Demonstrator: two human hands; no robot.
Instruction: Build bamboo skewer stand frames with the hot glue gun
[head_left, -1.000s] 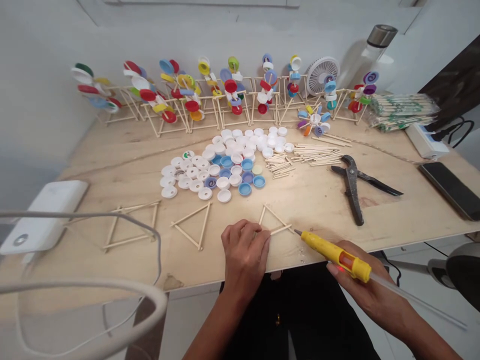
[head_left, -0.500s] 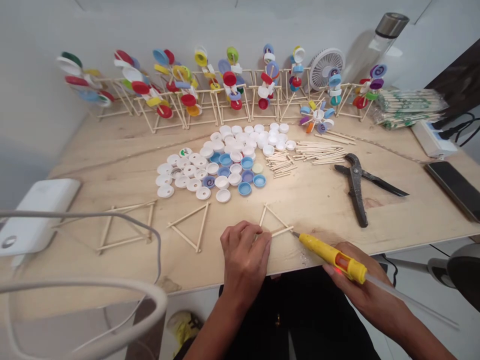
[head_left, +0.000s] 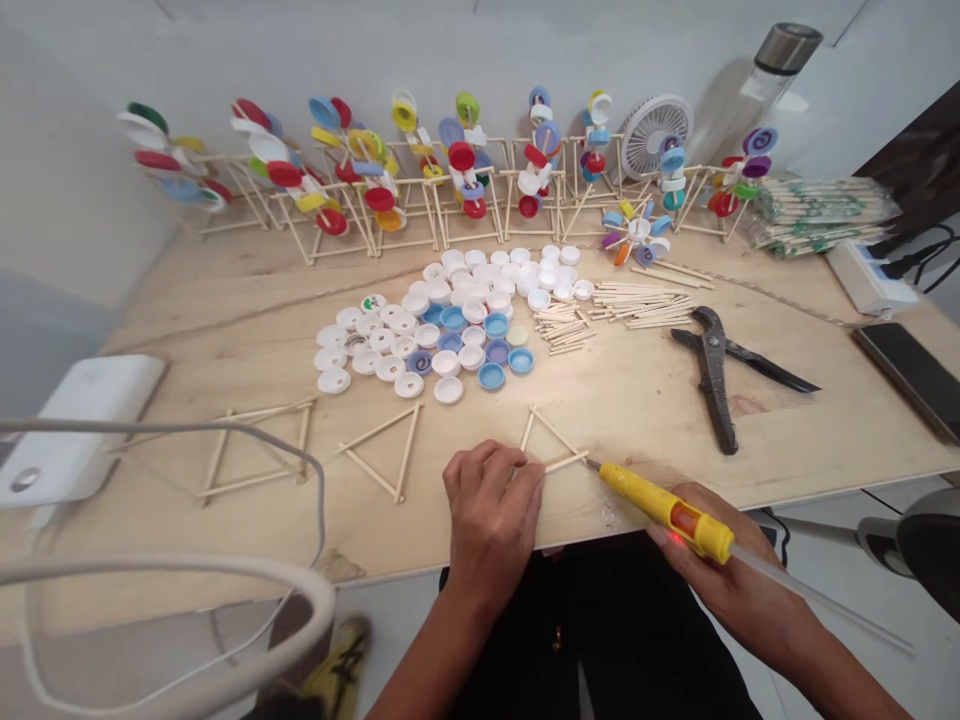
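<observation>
My left hand (head_left: 495, 515) presses its fingertips on the lower stick of a small wooden stick triangle (head_left: 556, 434) at the table's front edge; the hand hides the triangle's left corner. Wrapped in my right hand (head_left: 720, 565) is a yellow glue gun (head_left: 652, 503) with a long clear glue stick out of its back. Its nozzle tip is at the triangle's right corner. Another stick triangle (head_left: 409, 455) lies to the left, and farther left is a larger stick frame (head_left: 251, 490), partly behind a white cable.
White and blue bottle caps (head_left: 450, 320) and cut sticks (head_left: 641, 303) lie mid-table. Black-handled cutters (head_left: 712, 380) and a phone (head_left: 911, 370) are on the right. Stick stands with cap wheels (head_left: 461, 157) line the back. A white power bank (head_left: 82, 430) and looping cable (head_left: 315, 590) occupy the left.
The view has shifted very slightly. Both hands and the glue gun keep nearly the same position at the triangle. Below the table, the yellow shoe has moved left.
</observation>
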